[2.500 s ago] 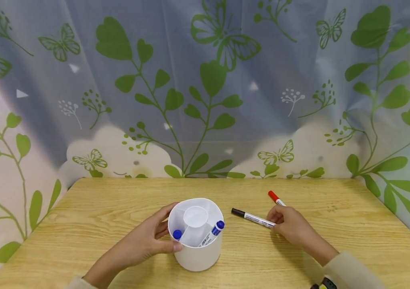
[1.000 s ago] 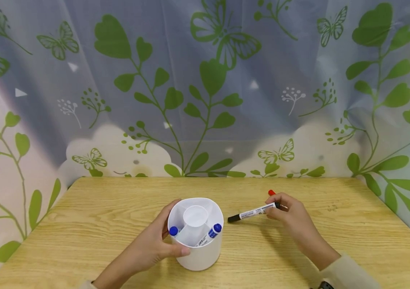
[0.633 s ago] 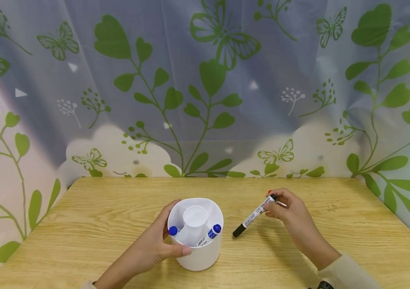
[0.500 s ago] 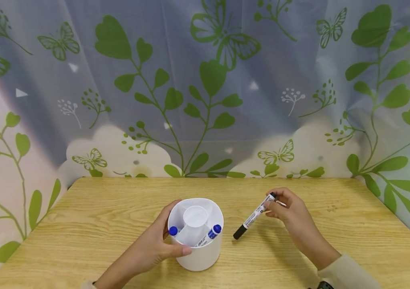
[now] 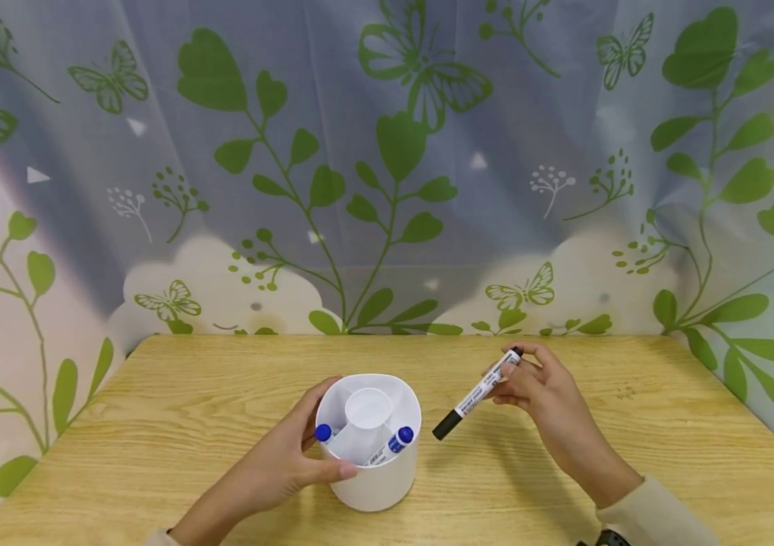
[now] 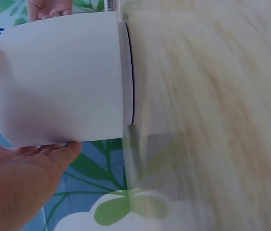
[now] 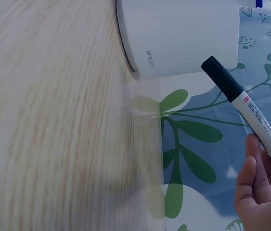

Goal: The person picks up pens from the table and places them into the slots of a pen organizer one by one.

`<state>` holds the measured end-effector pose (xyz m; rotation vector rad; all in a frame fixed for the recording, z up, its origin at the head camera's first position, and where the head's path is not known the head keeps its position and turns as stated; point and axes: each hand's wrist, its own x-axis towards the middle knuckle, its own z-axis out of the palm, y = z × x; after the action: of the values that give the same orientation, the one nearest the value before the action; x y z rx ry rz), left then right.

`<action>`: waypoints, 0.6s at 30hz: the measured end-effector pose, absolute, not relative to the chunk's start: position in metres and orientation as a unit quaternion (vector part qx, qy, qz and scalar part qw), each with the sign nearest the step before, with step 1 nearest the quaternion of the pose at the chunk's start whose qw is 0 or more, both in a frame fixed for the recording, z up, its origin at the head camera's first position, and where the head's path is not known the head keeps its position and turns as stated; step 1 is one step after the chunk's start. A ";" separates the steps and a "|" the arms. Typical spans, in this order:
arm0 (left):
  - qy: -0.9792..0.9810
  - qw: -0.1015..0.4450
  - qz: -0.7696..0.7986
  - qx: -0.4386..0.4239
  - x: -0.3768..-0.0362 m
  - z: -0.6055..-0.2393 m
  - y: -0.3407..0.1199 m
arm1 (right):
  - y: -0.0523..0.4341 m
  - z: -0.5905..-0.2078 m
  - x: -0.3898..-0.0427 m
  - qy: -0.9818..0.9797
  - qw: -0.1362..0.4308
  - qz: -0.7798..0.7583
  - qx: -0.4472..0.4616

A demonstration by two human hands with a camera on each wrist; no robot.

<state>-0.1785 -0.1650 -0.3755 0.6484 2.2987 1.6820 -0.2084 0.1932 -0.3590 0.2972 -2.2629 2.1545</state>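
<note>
A white round pen holder (image 5: 376,485) with inner dividers stands upright on the table. Two blue-capped markers lean in its front compartments: the left marker (image 5: 323,432) and the right marker (image 5: 400,440). My left hand (image 5: 291,455) holds the holder from the left, thumb over the near rim and fingers round its side; the left wrist view shows the fingers (image 6: 63,154) against the wall. To the right, my right hand (image 5: 557,409) pinches a white marker with black cap (image 5: 475,398) by its far end. That marker slants above the table, cap down toward the holder.
The light wooden table (image 5: 236,394) reaches back to a curtain (image 5: 332,189) printed with green leaves and butterflies. Curtain panels also hang at both sides. The red-capped marker of the earlier frames is out of sight.
My right hand has lifted the black-capped marker off the table, and its cap has swung down toward me. The red cap behind it has gone from sight. My left hand stays on the holder.
</note>
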 end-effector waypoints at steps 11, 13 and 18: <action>0.773 0.113 0.574 0.245 -0.182 -0.375 -0.170 | 0.187 -0.349 -0.202 -0.702 0.009 0.703 0.109; 0.775 0.116 0.573 0.242 -0.183 -0.375 -0.170 | 0.186 -0.347 -0.201 -0.694 0.006 0.711 0.109; 0.777 0.116 0.571 0.239 -0.185 -0.376 -0.170 | 0.182 -0.340 -0.198 -0.669 0.006 0.735 0.111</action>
<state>-0.1846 -0.1701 -0.3764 0.6999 2.2742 1.6730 -0.1982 0.1820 -0.3404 0.3477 -2.0943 2.2983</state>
